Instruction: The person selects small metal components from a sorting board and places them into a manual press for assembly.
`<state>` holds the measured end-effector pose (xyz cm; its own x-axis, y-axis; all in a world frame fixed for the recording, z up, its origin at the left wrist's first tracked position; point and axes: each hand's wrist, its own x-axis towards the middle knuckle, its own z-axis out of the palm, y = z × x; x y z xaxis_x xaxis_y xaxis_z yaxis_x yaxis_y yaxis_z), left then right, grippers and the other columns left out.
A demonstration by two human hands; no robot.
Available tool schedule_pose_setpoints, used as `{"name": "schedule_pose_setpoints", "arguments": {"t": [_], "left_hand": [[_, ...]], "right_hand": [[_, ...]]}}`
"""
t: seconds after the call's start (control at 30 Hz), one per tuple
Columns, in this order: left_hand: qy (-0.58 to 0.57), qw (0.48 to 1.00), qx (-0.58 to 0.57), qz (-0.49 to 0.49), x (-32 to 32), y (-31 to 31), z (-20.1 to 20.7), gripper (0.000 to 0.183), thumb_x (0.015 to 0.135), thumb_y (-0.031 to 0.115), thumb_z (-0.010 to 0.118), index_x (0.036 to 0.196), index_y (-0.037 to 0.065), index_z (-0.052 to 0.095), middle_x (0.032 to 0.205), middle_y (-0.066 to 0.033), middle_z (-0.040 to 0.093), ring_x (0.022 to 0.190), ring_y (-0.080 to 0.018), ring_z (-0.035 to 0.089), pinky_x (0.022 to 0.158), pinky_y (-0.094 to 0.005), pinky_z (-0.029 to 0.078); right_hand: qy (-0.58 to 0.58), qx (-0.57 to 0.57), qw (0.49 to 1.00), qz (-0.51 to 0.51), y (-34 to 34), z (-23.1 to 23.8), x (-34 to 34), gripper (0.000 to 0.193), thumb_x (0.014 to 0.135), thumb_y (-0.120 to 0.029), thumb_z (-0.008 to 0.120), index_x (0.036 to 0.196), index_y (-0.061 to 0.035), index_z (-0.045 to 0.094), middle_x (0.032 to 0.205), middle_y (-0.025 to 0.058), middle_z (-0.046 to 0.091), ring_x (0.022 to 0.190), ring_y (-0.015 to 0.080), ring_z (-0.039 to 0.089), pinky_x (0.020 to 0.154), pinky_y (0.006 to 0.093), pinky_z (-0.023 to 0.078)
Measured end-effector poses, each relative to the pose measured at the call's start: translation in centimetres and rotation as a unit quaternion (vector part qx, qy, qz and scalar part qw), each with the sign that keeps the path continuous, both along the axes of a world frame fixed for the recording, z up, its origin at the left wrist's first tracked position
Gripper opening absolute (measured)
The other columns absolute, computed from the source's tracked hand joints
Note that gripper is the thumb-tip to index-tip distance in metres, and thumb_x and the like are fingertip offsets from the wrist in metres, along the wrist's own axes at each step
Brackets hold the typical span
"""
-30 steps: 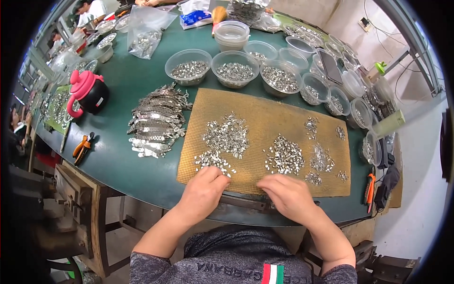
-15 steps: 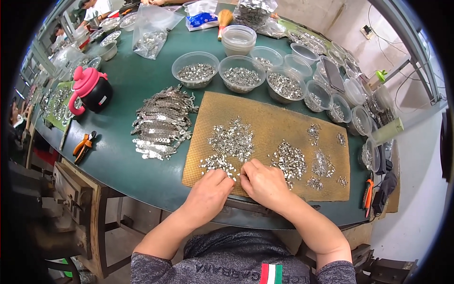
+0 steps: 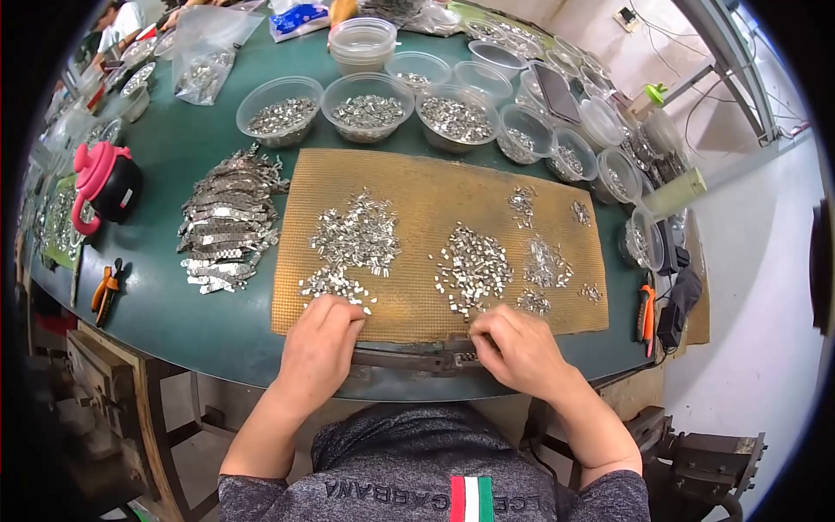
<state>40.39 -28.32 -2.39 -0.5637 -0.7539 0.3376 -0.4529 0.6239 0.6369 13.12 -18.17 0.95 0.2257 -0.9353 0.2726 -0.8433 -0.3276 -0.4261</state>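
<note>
My left hand [image 3: 323, 344] rests at the mat's front left edge. Its fingers are curled together beside a small pile of shiny metal pieces [image 3: 334, 283]; whatever they grip is hidden. Closed in a pinch, my right hand [image 3: 519, 350] is over the right end of a dark metal bar fixture [image 3: 409, 359] along the table's front edge. What lies between its fingertips is too small to make out. The tan textured mat [image 3: 417, 191] bears several heaps of metal pieces, including a larger left heap [image 3: 357, 233] and a middle heap [image 3: 474, 270].
Linked metal strips [image 3: 228, 222] lie stacked left of the mat. Clear plastic bowls [image 3: 367, 109] of metal pieces line its back and right. Orange-handled pliers [image 3: 106, 291] and a pink-lidded black jug [image 3: 111, 183] stand left; another orange-handled tool [image 3: 645, 313] lies right. People work at the far left.
My hands have moved apart: the left toward the mat's left front, the right onto the metal bar's right end. The whole view has shifted, so the table appears further left.
</note>
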Motion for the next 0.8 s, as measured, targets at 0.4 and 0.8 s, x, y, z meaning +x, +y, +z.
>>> {"name": "schedule_pose_setpoints", "arguments": {"t": [0.4,0.8], "left_hand": [[0.062,0.992,-0.004,-0.110,-4.9,2.9,0.4,0.017,0.085,0.004,0.077,0.096,0.004,0.065,0.094,-0.0110,0.066,0.085,-0.0307,0.063,0.075,-0.0393,0.051],[0.013,0.983,-0.040,-0.180,-9.1,5.3,0.0,0.019,0.082,0.007,0.078,0.098,0.006,0.067,0.099,-0.0066,0.063,0.094,-0.0275,0.063,0.080,-0.0384,0.053]], "right_hand": [[0.042,-0.019,0.999,0.018,3.8,-1.1,-0.2,0.024,0.080,-0.002,0.074,0.101,-0.0037,0.062,0.105,0.0094,0.066,0.108,0.0303,0.069,0.093,0.0413,0.055],[-0.084,0.027,0.995,-0.043,4.6,-1.6,-1.2,0.019,0.084,-0.005,0.075,0.102,-0.0062,0.066,0.105,0.0084,0.071,0.112,0.0285,0.069,0.096,0.0414,0.051]]}}
